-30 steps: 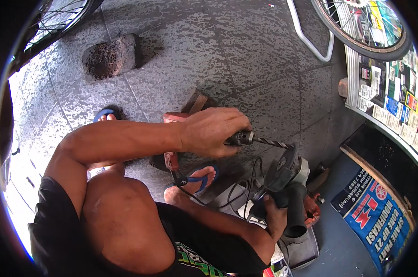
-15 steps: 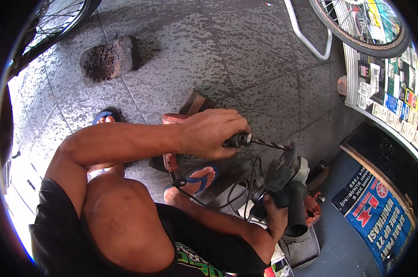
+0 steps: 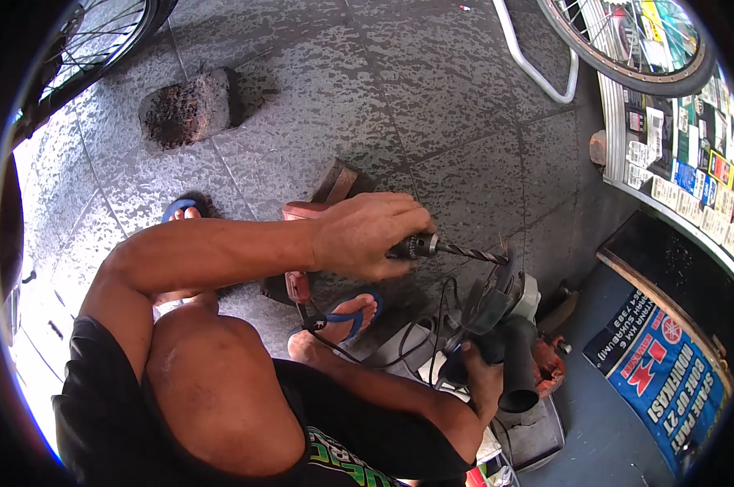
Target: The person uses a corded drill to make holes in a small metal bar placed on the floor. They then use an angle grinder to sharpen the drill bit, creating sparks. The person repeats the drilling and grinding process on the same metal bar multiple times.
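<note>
My left hand (image 3: 371,234) is closed around the front of a red corded drill (image 3: 299,286), covering much of its body. From the drill's chuck (image 3: 415,247) a dark twist drill bit (image 3: 468,253) points right. Its tip meets the edge of the disc (image 3: 509,268) on an angle grinder (image 3: 490,307); whether they touch is hard to tell. Fine orange streaks rise by the tip. My right hand (image 3: 484,377) grips the grinder's dark body beside my right knee, its thumb on the near side and its other fingers mostly hidden.
Black cords (image 3: 415,345) loop near my right foot. A grey tray (image 3: 541,434) and an orange-red tool part (image 3: 550,365) lie under the grinder. A wooden block (image 3: 334,180) sits beyond the drill, a worn block (image 3: 188,109) farther left. Bicycle wheels and a display case (image 3: 614,122) edge the floor.
Fine orange streaks now show at the bit's tip against the disc. Both hands keep their grips, and the bit and grinder have barely shifted. The whole view has moved slightly.
</note>
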A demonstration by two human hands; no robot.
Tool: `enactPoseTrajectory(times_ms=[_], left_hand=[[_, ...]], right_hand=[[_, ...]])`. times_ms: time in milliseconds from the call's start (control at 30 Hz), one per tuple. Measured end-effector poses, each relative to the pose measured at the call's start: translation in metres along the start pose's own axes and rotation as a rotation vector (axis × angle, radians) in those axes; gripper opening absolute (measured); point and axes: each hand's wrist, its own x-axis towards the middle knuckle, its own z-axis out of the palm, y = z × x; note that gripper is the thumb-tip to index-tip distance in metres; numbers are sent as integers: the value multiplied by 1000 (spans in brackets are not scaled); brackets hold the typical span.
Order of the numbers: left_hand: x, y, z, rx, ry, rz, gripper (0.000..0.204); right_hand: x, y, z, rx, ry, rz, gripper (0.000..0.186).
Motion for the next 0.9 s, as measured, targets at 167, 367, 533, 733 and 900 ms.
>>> enactPoseTrajectory(times_ms=[167,367,533,733,900], left_hand=[[-1,-2,2,2,16,23,52],[0,-1,2,-8,29,18,45],[0,-1,2,-21,37,24,45],[1,-1,2,-24,40,28,46],[0,1,1,-19,28,10,45]], right_hand=[[1,-6,-1,-6,17,-30,60],[0,-3,0,4,11,-24,58],[3,-6,1,0,20,-38,57],[4,-16,-1,-21,46,-79,56],[4,-19,2,-43,29,-88,54]])
